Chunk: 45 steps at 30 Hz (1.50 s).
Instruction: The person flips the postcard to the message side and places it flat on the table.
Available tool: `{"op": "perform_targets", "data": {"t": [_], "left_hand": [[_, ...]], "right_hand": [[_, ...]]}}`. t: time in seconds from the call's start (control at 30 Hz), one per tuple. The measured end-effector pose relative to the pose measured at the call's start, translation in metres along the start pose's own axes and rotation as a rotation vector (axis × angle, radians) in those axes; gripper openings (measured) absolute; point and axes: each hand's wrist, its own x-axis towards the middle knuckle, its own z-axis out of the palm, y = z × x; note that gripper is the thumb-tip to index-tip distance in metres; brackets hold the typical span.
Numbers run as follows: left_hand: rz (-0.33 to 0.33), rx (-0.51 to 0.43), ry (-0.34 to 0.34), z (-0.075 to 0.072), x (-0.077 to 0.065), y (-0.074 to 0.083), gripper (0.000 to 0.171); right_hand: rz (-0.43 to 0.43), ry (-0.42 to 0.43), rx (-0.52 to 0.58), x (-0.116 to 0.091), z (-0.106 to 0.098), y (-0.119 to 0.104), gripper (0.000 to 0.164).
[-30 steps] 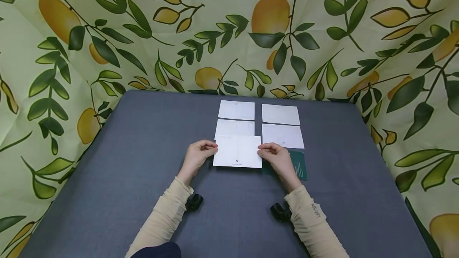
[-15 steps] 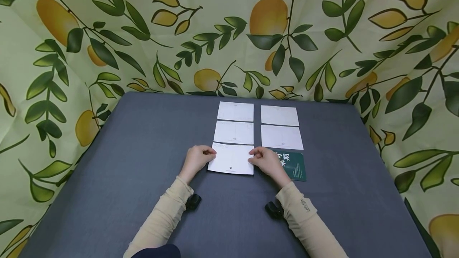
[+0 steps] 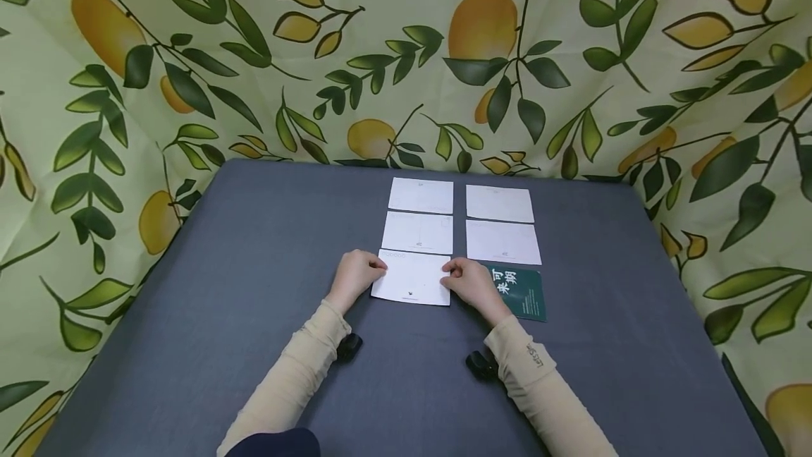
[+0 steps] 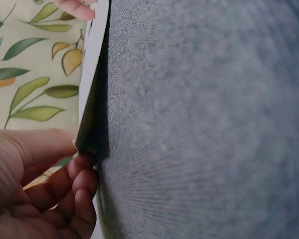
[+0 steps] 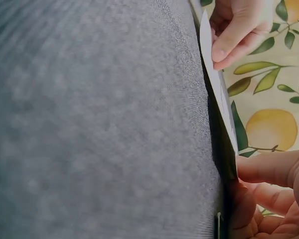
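Observation:
A white card (image 3: pixel 412 279) with a tiny dark mark near its lower edge lies at the front of the left column of cards. My left hand (image 3: pixel 355 277) pinches its left edge between thumb and fingers. At the opposite edge my right hand (image 3: pixel 474 284) pinches it the same way. In the left wrist view the card (image 4: pixel 92 79) looks slightly raised off the cloth, with a dark gap beneath. Close to my right hand lies a green card (image 3: pixel 523 293) with white characters, partly covered by that hand.
Behind the held card lie two white cards, a nearer one (image 3: pixel 417 233) and a farther one (image 3: pixel 421 195). Two more white cards (image 3: pixel 504 242) stand in the right column behind the green one. Grey-blue cloth (image 3: pixel 266 231) covers the table; a leaf-and-fruit patterned curtain (image 3: pixel 406 90) hangs around it.
Both hands have brought the white card down and toward me, off the middle left card it overlapped. My right hand has shifted left, uncovering more of the green card.

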Motion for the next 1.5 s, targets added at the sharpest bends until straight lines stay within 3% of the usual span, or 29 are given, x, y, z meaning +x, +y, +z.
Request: {"op": "perform_targets", "data": {"t": [0.33,0.6,0.87,1.2,1.5], "left_hand": [[0.104,0.099,0.029,0.003,0.002,0.003,0.009],[0.098,0.090,0.010,0.002,0.000,0.003,0.005],[0.074,0.107,-0.011,0.004,-0.001,0.009,0.011],[0.141,0.022,-0.012,0.010,-0.003,0.040,0.018],[0.231,-0.108,-0.059,0.033,-0.002,0.079,0.019]], "right_hand": [[-0.012,-0.003,-0.124,0.002,0.002,-0.006,0.020],[-0.033,0.008,-0.146,-0.002,0.000,-0.010,0.019],[-0.034,0.015,-0.057,-0.006,-0.009,-0.008,0.020],[-0.071,0.061,0.010,-0.018,-0.032,0.002,0.024],[-0.101,0.043,0.068,-0.029,-0.061,0.012,0.023]]}}
